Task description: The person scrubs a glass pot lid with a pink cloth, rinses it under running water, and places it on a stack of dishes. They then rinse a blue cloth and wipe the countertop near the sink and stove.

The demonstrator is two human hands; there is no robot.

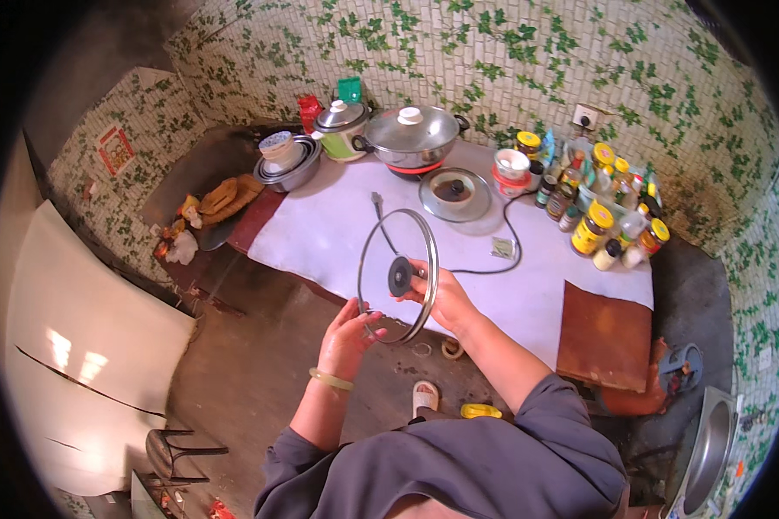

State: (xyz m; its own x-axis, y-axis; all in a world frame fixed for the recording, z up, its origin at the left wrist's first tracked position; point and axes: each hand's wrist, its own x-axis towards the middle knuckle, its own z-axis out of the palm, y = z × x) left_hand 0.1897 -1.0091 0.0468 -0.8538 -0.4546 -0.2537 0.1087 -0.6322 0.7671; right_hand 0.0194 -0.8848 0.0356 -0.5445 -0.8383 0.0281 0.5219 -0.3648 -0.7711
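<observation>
A round glass pot lid (389,233) with a steel rim is held tilted, almost on edge, over the table's front edge. My right hand (443,295) grips it at its centre, by the black knob (400,276). At the lower left rim is my left hand (349,334), with its fingers about the edge; a pale bangle circles that wrist. Beyond the lid, a second glass lid (454,194) with a dark knob lies on the table (311,227). Behind that stands a lidded steel pan (410,139) on a red-edged base.
Seasoning jars and bottles (591,227) crowd the table's right side. A black power cord (516,240) curves near a small packet (503,248). Nested basins with bowls (289,159) and a green-and-white pot (341,133) stand at the back left. A stool (169,454) is at lower left.
</observation>
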